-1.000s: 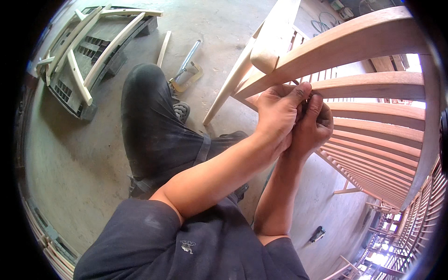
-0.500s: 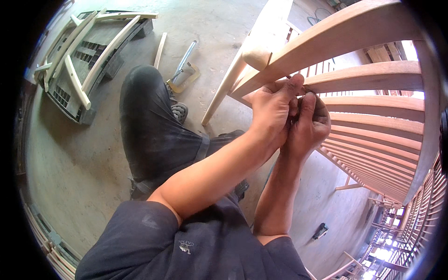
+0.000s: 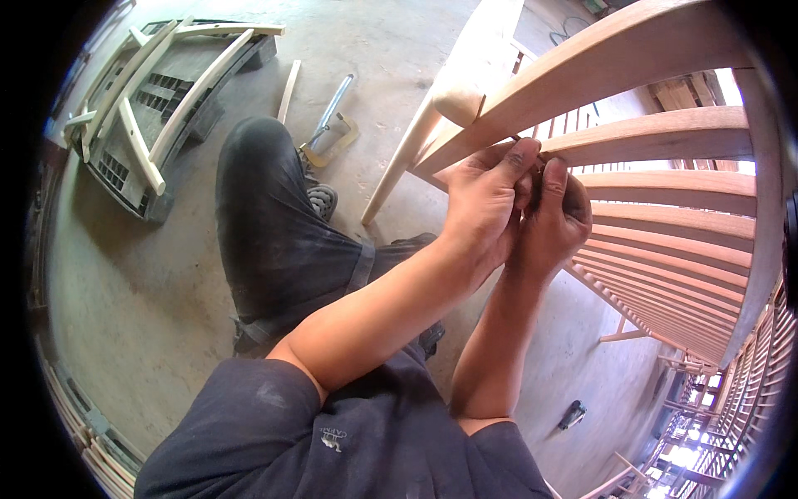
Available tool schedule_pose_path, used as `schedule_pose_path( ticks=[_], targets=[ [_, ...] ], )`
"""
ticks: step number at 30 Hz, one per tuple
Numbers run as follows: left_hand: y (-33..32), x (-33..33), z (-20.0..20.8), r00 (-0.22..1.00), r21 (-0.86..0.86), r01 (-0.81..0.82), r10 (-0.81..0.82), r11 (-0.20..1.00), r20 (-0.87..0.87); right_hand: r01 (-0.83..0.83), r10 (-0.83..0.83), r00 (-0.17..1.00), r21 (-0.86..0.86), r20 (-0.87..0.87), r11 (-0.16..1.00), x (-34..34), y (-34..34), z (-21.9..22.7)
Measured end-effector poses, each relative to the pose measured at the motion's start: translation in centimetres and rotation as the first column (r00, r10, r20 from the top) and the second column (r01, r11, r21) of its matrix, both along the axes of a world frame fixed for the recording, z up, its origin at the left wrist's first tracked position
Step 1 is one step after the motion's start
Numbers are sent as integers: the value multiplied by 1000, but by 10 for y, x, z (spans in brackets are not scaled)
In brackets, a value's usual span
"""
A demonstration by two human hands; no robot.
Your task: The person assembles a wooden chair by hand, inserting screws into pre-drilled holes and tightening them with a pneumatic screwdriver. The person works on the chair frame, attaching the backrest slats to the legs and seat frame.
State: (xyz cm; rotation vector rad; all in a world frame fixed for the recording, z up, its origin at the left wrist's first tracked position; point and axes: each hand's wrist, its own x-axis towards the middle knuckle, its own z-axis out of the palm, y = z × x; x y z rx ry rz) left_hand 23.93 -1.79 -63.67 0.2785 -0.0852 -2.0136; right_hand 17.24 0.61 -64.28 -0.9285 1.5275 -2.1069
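A slatted wooden furniture frame (image 3: 657,133), like a bench or chair back, slants along my right side. Close against its corner joint, my left hand (image 3: 490,191) is closed, thumb pressed toward the curled fingers. Beside it and nearly touching, my right hand (image 3: 557,212) is also closed, its thumb raised along the bent fingers. Both hands are at the gap between the thick curved rail (image 3: 582,75) and the first slat. Something dark and thin shows between the fingertips, too small to name. A rounded wooden armrest end (image 3: 459,106) lies just beyond my left hand.
On the floor at the far left, a dark pallet (image 3: 204,121) carries several curved wooden parts. A metal bar clamp (image 3: 332,112) and a wooden strip (image 3: 289,90) lie beyond my knee. A small dark tool (image 3: 572,414) rests on the floor at the right. More slatted frames (image 3: 752,366) stand there.
My right thumb has lifted slightly and moved a little right, away from the left thumb. The left hand stays almost in place at the joint.
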Motion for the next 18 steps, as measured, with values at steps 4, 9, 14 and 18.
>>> schedule_pose_path(
  ticks=[4,9,14,18],
  targets=[
    [-2,0,-4,1000,-23,14,-13,1000,14,-72,72,997,-7,38,997,3,5,5],
    [-5,-2,1,999,79,21,-24,997,39,-14,15,1000,64,-11,998,3,7,4],
    [-6,0,-3,999,69,9,-11,998,32,26,-14,996,133,-93,991,-7,8,3],
    [-1,0,0,1000,4,11,-11,1000,9,65,-55,991,83,-118,994,-1,2,5]
  ],
)
